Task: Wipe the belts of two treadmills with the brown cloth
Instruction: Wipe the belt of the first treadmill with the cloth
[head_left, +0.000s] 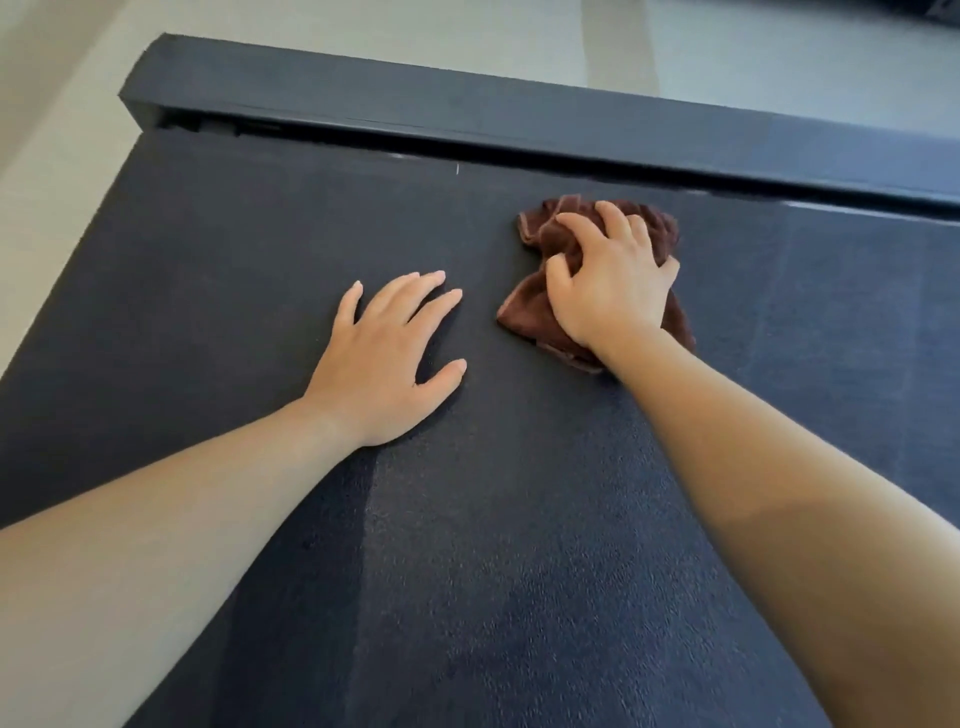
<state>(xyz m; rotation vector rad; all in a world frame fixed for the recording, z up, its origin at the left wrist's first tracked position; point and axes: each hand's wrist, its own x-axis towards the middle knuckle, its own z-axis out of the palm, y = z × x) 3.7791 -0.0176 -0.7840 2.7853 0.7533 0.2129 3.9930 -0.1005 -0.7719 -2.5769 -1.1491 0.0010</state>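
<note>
The brown cloth lies bunched on the dark treadmill belt near the side rail; soft, light and limp, it looks best gathered in a fistful from above and pressed flat to wipe. The right hand grips it so, fingers curled into its folds, arm stretched forward. The left hand rests flat on the belt just beside it, fingers spread and holding nothing, probably as a brace.

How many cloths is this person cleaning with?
1: a crumpled brown cloth gripped by the right hand on the dark treadmill belt. The flat left hand holds none; others may lie off-frame.
</note>
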